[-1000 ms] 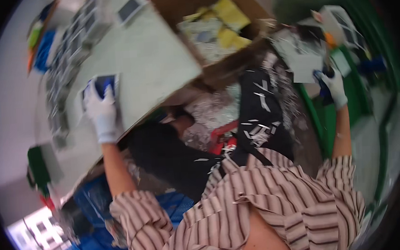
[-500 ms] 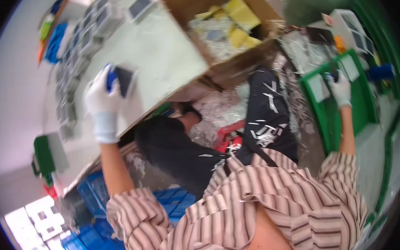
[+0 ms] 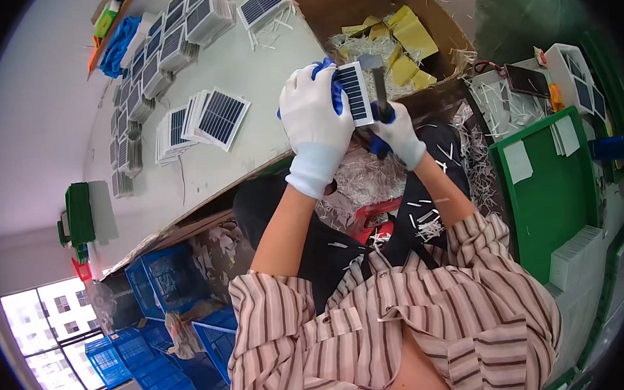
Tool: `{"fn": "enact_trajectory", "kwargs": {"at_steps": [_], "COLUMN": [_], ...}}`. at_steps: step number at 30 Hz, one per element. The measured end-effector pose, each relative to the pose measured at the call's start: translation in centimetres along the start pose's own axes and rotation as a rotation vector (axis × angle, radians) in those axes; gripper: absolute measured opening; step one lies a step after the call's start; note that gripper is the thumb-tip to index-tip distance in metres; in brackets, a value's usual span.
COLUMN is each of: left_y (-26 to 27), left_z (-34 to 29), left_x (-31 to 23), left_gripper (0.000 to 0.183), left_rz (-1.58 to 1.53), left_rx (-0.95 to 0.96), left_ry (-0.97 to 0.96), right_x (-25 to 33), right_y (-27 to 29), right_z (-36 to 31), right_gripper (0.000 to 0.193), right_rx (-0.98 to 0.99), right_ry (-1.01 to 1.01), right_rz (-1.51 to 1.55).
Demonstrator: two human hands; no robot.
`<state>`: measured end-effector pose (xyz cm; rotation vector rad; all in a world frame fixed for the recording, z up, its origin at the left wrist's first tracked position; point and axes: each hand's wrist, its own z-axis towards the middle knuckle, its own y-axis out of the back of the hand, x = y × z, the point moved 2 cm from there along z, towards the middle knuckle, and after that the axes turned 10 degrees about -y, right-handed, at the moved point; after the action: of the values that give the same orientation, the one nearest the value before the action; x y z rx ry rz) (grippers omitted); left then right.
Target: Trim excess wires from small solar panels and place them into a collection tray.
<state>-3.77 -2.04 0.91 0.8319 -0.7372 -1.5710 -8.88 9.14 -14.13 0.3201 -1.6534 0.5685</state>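
My left hand (image 3: pixel 315 112), in a white glove with blue on the fingers, grips a small solar panel (image 3: pixel 354 94) with a dark gridded face and white edges. My right hand (image 3: pixel 396 134), gloved the same way, is closed around a dark, narrow blade-like tool (image 3: pixel 381 87). The tool stands upright against or very close to the panel's right edge; its exact kind is unclear. Both hands are held together beyond the table edge, above my lap. On the white table (image 3: pixel 248 81) to the left lies a fanned pile of solar panels (image 3: pixel 218 118).
Stacked solar panels (image 3: pixel 157 65) line the table's far left. A cardboard box (image 3: pixel 452 25) ahead holds white strips and yellow pieces. On the right is a green tray (image 3: pixel 544 195) with white pieces. Blue crates (image 3: pixel 147 362) stand lower left; a green bag (image 3: pixel 519 14) sits far right.
My left hand has moved right from the table, carrying a panel. My right hand has come left from the green tray with the tool. The two now meet in front of me.
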Motion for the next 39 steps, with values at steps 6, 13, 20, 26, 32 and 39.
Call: {"fn": "enact_trajectory", "kwargs": {"at_steps": [6,13,20,26,32,39], "left_y": [0.3,0.1,0.1,0.7,2.0,0.0], "left_z": [-0.3,-0.5,-0.2,-0.4,-0.6,-0.9], "left_x": [0.2,0.2,-0.5,0.0,0.7,0.2], "left_gripper": [0.028,0.036,0.038,0.040,0.037,0.030], "left_rz": [0.056,0.034,0.102,-0.046,0.069,0.008], "left_rx": [-0.062,-0.070,0.011,0.031,0.009,-0.068], "left_ry": [0.024,0.054,0.015,-0.058,0.018,0.071], "right_x": [3.7,1.0,-1.2,2.8,1.7,2.0], "right_y": [-2.2,-4.0,-6.3,-6.0,-1.4,-2.8], "right_z": [-0.8,-6.0,3.1,4.1,0.3,-3.4], "right_gripper": [0.016,0.031,0.020,0.032,0.021,0.017], "right_rx": [0.151,-0.031,-0.146,0.132,0.020,0.131], "right_ry": [0.139,-0.096,0.086,-0.286,0.177,0.005], "right_rz": [-0.033,0.208,0.613,1.040,-0.041,0.101]}}
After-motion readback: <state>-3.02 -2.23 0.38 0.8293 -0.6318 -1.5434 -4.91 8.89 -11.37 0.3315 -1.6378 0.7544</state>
